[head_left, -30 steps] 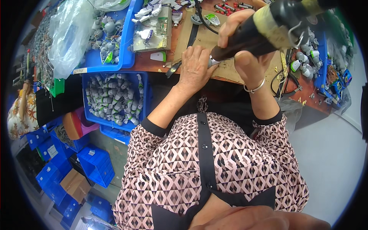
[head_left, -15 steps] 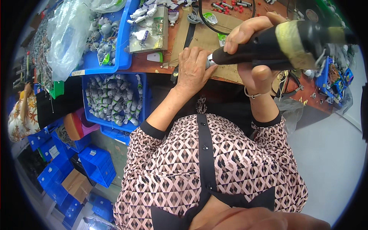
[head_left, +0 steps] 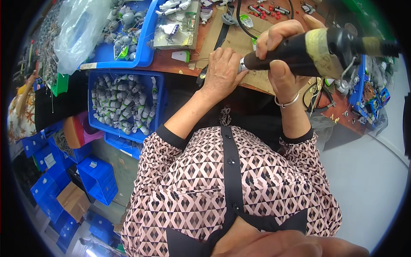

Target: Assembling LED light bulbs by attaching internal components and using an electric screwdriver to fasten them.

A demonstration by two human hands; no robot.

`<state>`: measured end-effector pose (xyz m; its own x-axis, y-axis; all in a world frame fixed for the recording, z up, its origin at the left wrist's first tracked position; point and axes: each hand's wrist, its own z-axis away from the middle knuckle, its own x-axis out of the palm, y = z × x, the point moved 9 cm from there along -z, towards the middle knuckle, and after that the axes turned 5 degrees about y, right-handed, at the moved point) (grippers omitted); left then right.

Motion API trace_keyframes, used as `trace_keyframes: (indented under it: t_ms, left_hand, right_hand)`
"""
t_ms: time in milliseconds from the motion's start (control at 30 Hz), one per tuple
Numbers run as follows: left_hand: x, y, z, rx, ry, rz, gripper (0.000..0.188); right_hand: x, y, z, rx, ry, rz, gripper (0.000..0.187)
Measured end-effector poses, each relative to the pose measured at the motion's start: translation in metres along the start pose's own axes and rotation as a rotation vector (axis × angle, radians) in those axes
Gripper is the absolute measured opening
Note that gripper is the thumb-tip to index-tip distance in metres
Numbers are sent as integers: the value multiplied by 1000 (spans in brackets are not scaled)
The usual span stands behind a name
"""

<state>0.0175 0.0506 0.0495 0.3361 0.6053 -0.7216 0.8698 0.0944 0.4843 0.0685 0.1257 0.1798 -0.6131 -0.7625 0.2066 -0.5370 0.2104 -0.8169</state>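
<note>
Firstly, item: one tool (head_left: 282,55), black and thick-bodied, in my right hand (head_left: 284,85). Grip wrapped around the barrel, fingers over the far side, thumb along the near side; it lay level, seemingly so that its narrow end could point across to my left.

Item: one part (head_left: 242,65), grey-white and small, mostly hidden in my left hand (head_left: 220,73). Grip narrow, thumb and fingers pinched about it, probably to brace it against the tool, whose tip met it end to end as far as the view told. Both sat above the card (head_left: 259,81) near the table's front edge, where I judged my forearms could reach without stretching.

Fittings on the tool: yellow tape (head_left: 319,49) around the body; a wire hook (head_left: 349,70) at the rear, perhaps for hanging; a cable (head_left: 381,46) leading off right, clear of both hands.

Item: one blue bin (head_left: 159,103), below the table edge beside my left forearm, apparently for easy reach, holding many grey-white pieces (head_left: 124,103).

Item: one blue tray (head_left: 147,47), upper left on the table (head_left: 167,64), its round grey pieces (head_left: 128,18) likely kept together by the raised walls.
</note>
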Motion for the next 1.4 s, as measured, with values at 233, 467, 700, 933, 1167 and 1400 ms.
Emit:
trace_keyframes:
  t_ms: [233, 467, 700, 933, 1167, 1400]
  left_hand:
    - [-5, 2, -2, 0, 6, 2, 37]
    - [-22, 9, -10, -22, 71, 3, 33]
    - [-19, -8, -50, 104, 86, 54, 8]
    - [21, -58, -69, 82, -60, 3, 17]
    - [-2, -26, -36, 139, -182, 3, 45]
    - [-3, -36, -7, 48, -172, -6, 48]
  right_hand:
    - [-7, -7, -5, -59, 14, -6, 87]
    - [-15, -26, -18, -184, 65, -52, 83]
    - [-58, -34, -45, -301, 281, -85, 64]
    - [-101, 49, -66, 140, 56, 956, 44]
    - [-157, 142, -23, 158, -174, 1550, 52]
    - [-120, 81, -6, -329, 33, 1372, 42]
